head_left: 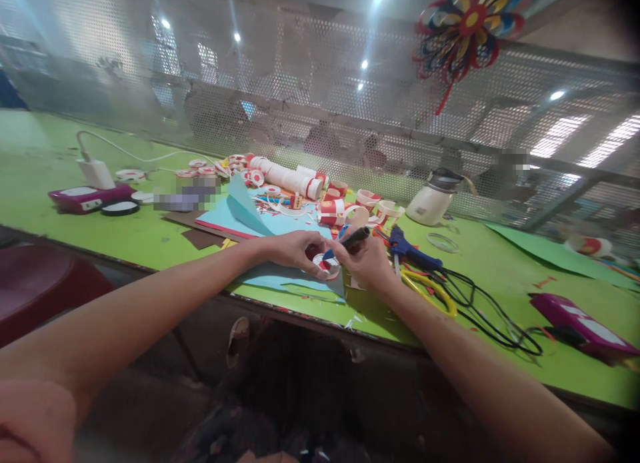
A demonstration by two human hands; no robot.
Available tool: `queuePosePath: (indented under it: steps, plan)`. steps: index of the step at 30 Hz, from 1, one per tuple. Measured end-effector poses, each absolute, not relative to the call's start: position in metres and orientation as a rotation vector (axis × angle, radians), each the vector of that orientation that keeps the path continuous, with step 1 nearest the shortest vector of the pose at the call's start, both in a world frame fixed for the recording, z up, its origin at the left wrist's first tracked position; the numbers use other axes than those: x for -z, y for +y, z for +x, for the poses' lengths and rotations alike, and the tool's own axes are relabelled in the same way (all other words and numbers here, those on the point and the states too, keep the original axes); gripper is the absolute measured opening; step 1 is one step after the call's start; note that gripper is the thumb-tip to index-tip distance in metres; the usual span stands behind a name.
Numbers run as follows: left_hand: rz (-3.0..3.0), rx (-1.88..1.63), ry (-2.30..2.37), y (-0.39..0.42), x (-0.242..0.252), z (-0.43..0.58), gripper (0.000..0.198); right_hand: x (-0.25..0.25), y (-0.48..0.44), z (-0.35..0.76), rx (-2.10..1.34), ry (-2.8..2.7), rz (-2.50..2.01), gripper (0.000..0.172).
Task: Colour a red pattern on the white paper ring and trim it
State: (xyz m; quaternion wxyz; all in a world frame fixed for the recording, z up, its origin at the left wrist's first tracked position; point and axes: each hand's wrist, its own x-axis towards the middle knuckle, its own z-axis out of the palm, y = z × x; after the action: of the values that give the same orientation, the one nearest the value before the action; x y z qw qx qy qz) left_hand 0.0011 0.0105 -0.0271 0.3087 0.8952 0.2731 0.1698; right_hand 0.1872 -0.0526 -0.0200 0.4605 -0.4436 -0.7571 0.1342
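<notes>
My left hand (296, 250) is closed around a small round piece (330, 271), white and red, which looks like the bottom of a paper cup. In my right hand (369, 264) is a black marker (356, 238), its bluish tip pointing down at the face of the piece. From this angle I cannot tell whether the tip touches it. Under both hands lies light blue paper (270, 276) at the table's front edge. Cut red-and-white paper cups (331, 212) stand just beyond my hands. To the right are a blue glue gun (413, 251) and yellow-handled scissors (425, 291).
A white kettle (429, 203) stands at the back right. Black cords run to a purple power strip (583, 323); another purple strip (93, 198) with a white charger sits left. Stacked cups (285, 175) lie by the perforated metal screen (300, 83). Green paper (555, 253) lies far right.
</notes>
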Motion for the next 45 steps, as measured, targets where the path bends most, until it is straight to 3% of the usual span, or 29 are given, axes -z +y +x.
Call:
queuePosePath:
  steps: [9,15,29,35,45]
  plan:
    - [2.390,-0.446,0.721,0.011,0.027,0.001,0.046,0.025,-0.051,0.188,-0.347,-1.819,-1.062,0.039]
    - [2.400,-0.402,0.750,0.007,0.022,0.000,0.050,0.022,-0.053,0.189,-0.366,-1.535,-1.014,0.035]
    - [2.402,-0.405,0.756,0.007,0.021,0.001,0.050,0.018,-0.058,0.186,-0.478,-1.605,-1.025,0.026]
    - [2.321,-0.379,0.736,0.005,0.020,0.000,0.052,-0.001,-0.059,0.192,-0.282,-1.381,-1.012,0.020]
    - [2.328,-0.361,0.768,0.007,0.021,-0.001,0.052,-0.009,-0.030,0.229,-0.199,-1.214,-1.060,0.029]
